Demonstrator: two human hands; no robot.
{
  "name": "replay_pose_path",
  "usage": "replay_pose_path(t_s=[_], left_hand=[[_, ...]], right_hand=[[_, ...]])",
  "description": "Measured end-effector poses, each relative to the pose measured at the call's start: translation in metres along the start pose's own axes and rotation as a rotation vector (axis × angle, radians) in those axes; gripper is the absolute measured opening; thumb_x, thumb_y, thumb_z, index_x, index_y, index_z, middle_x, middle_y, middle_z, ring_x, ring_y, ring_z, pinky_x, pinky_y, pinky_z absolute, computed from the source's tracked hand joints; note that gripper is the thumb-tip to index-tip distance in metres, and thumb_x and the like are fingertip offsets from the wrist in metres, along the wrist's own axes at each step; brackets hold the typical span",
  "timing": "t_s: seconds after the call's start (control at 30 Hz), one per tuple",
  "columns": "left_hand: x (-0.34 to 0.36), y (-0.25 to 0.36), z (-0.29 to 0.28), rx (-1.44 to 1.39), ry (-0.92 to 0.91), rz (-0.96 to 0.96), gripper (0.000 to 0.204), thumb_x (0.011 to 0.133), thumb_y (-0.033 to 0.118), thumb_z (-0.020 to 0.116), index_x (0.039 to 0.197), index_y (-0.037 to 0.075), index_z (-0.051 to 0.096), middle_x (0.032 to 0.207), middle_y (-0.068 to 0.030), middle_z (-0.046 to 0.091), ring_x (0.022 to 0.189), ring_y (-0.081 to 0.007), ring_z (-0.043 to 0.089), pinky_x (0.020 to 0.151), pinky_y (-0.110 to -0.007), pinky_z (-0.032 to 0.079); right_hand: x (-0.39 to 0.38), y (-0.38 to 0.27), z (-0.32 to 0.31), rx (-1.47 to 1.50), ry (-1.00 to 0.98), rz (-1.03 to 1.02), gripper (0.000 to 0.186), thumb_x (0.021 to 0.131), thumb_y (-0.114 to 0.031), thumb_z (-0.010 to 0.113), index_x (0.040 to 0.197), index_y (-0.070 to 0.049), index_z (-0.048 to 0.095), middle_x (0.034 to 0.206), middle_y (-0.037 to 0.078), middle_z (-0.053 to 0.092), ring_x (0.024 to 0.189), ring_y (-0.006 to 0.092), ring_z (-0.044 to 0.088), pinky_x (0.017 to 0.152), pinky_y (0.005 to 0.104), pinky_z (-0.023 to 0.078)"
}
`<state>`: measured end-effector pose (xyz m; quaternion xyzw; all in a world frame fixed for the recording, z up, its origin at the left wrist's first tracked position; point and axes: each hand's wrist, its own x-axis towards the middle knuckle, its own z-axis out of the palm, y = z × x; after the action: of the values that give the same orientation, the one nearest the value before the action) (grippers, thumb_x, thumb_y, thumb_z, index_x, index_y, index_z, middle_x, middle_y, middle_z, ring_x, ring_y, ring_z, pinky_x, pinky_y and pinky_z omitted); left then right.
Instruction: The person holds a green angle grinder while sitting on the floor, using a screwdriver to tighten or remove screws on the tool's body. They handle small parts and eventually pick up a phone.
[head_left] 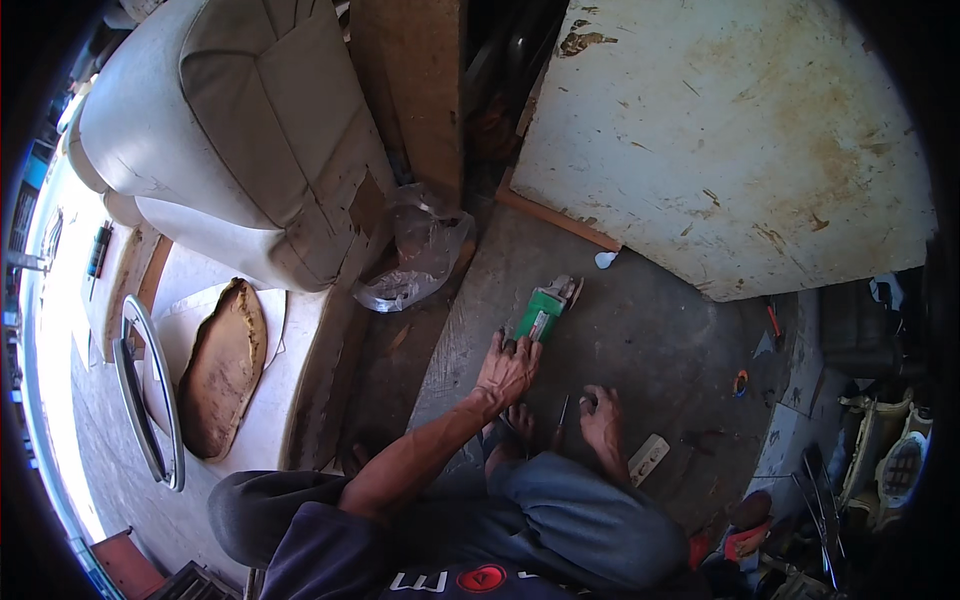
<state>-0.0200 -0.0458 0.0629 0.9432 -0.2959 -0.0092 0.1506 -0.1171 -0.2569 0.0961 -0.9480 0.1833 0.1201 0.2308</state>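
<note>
A green power tool with a metal head, which looks like an angle grinder [541, 315], is on the concrete floor in front of me. My left hand [508, 366] reaches across to its near end, with the fingers closed round the body. Lower and to the right, my right hand [601, 415] hangs beside my knee, its fingers curled in; whatever they may hold is too small to make out. Between the two hands a thin pointed metal tool [563, 408] lies near my foot [519, 421]. Close by my right wrist is a pale socket strip [649, 459].
A worn padded seat [230, 130] and a brown oval pad [226, 370] are at left, near an oval metal-rimmed frame [172, 420]. A clear plastic bag [425, 245] lies beyond. A scuffed white panel [720, 150] fills the upper right; metal parts [885, 460] crowd the right edge.
</note>
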Motion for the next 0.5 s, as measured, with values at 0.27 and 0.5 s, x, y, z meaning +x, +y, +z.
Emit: replay_pose_path(t_s=[0.27,0.5], left_hand=[[0.018,-0.003,0.001,0.024,-0.184,-0.092,0.017,0.095,0.016,0.050,0.100,0.003,0.059,0.080,-0.0127,0.062,0.081,-0.0286,0.070,0.086,-0.045,0.047],[0.013,-0.013,-0.002,-0.184,-0.003,-0.025,0.016,0.095,0.015,0.050,0.103,0.002,0.056,0.085,-0.0174,0.063,0.070,-0.0335,0.068,0.076,-0.049,0.050]], right_hand=[[0.004,-0.021,-0.001,0.042,-0.018,-0.062,0.028,0.090,-0.014,0.065,0.117,-0.005,0.066,0.112,0.020,0.064,0.103,0.0387,0.064,0.092,0.0437,0.051],[0.008,-0.027,0.011,0.068,-0.016,-0.179,0.025,0.090,-0.013,0.064,0.113,-0.004,0.066,0.106,0.021,0.065,0.099,0.0401,0.064,0.088,0.0460,0.052]])
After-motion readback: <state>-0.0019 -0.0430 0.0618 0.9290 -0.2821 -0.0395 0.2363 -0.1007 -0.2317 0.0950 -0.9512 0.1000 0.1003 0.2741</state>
